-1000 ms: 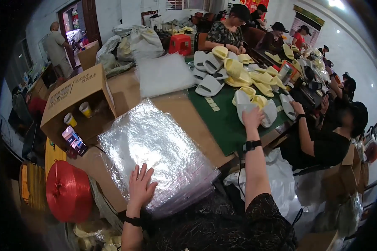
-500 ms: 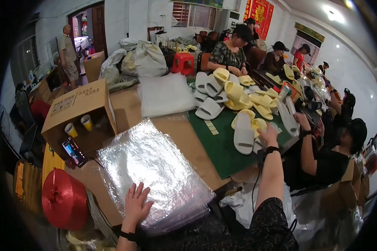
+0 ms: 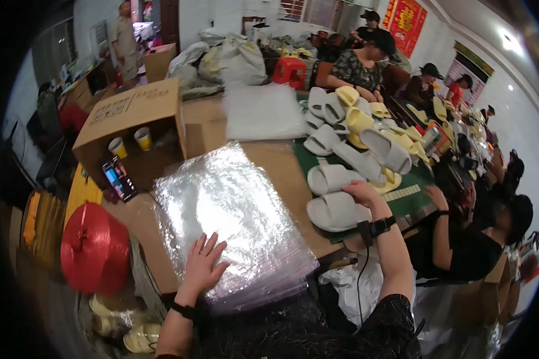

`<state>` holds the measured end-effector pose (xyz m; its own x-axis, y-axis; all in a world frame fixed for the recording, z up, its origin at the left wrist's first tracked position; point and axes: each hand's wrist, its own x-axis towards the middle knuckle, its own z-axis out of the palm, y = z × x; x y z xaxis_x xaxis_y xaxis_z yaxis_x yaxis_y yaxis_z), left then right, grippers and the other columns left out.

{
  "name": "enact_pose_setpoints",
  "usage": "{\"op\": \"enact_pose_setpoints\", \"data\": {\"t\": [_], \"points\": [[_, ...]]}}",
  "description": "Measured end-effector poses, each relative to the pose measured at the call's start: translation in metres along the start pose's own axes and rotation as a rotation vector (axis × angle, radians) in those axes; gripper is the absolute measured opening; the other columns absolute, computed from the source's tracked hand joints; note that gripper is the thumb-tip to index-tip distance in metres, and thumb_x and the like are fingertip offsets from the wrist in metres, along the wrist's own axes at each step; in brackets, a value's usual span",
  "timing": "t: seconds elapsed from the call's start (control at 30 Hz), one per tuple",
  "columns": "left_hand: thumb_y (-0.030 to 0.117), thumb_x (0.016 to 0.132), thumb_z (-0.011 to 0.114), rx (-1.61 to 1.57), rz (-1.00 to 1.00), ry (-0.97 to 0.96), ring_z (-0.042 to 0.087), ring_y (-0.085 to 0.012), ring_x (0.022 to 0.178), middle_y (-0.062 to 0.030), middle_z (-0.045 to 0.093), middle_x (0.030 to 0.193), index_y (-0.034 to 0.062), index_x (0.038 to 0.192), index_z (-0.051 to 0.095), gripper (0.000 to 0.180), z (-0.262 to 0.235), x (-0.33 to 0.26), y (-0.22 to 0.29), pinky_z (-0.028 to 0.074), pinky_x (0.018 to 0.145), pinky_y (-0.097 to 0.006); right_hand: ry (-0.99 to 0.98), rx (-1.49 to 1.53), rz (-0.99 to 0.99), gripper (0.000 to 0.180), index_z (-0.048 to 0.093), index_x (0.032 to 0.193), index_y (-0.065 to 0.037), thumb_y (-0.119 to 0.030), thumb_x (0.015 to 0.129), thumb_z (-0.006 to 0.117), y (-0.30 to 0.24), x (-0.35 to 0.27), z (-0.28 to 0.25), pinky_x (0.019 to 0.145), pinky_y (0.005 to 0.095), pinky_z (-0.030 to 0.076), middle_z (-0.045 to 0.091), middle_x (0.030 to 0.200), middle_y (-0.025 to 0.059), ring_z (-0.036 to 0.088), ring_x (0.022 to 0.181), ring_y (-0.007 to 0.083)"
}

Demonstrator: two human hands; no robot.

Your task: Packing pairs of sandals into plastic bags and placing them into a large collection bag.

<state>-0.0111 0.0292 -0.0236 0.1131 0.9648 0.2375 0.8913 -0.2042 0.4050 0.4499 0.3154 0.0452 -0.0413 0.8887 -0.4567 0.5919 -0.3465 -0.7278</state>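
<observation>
Right hand [image 3: 364,194] is gripping 2 grey slide sandals [image 3: 331,214] at the green mat's [image 3: 408,206] near edge; left hand [image 3: 202,263] is lying spread on clear plastic bags [image 3: 233,209]. Slides are looking light, rubbery, unbreakable; heel ends suiting a pinch. Fingertips are partly hiding; mat contact unclear.
</observation>
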Motion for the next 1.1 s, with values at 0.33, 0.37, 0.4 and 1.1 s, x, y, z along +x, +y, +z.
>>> {"op": "enact_pose_setpoints", "data": {"t": [0.33, 0.37, 0.4, 1.1], "points": [[0.051, 0.096, 0.049, 0.002, 0.007, -0.037, 0.026, -0.0361, 0.144, -0.0078, 0.035, 0.155, 0.0206, 0.142, 0.050, 0.055, 0.001, -0.002, -0.004, 0.018, 0.118, -0.051, -0.402, 0.911, -0.138, 0.022, 0.057, 0.107, 0.003, 0.004, 0.085, 0.058, -0.072, 0.000, 0.143, 0.078, 0.0322, 0.053, 0.060, 0.099, 0.0129, 0.063, 0.086, 0.0239], [0.051, 0.096, 0.049, 0.009, -0.026, -0.027, 0.026, -0.0361, 0.144, -0.0078, 0.035, 0.155, 0.0206, 0.142, 0.050, 0.055, 0.002, -0.006, -0.006, 0.018, 0.118, -0.051, -0.415, 0.733, -0.180, 0.023, 0.060, 0.104, 0.004, -0.001, 0.082, 0.064, -0.095, -0.024, 0.156, 0.070, 0.0323, 0.054, 0.064, 0.095, 0.0114, 0.065, 0.079, 0.0236], [0.049, 0.095, 0.050, 0.026, -0.018, -0.014, 0.027, -0.0364, 0.144, -0.0079, 0.035, 0.155, 0.0207, 0.142, 0.050, 0.054, 0.004, -0.010, -0.007, 0.019, 0.118, -0.051, -0.447, 0.718, -0.179, 0.023, 0.060, 0.104, 0.004, -0.001, 0.082, 0.064, -0.098, -0.020, 0.166, 0.070, 0.0323, 0.054, 0.064, 0.095, 0.0114, 0.065, 0.079, 0.0236], [0.063, 0.086, 0.056, -0.039, 0.047, -0.163, 0.016, -0.0398, 0.147, -0.0113, 0.024, 0.160, 0.0230, 0.150, 0.038, 0.077, 0.005, -0.005, -0.030, 0.014, 0.119, -0.052, 0.367, -0.251, -0.980, 0.022, 0.057, 0.093, 0.005, -0.011, 0.080, 0.064, -0.092, -0.066, 0.193, 0.080, 0.0487, 0.045, 0.058, 0.096, 0.0234, 0.055, 0.091, 0.0438]]}}
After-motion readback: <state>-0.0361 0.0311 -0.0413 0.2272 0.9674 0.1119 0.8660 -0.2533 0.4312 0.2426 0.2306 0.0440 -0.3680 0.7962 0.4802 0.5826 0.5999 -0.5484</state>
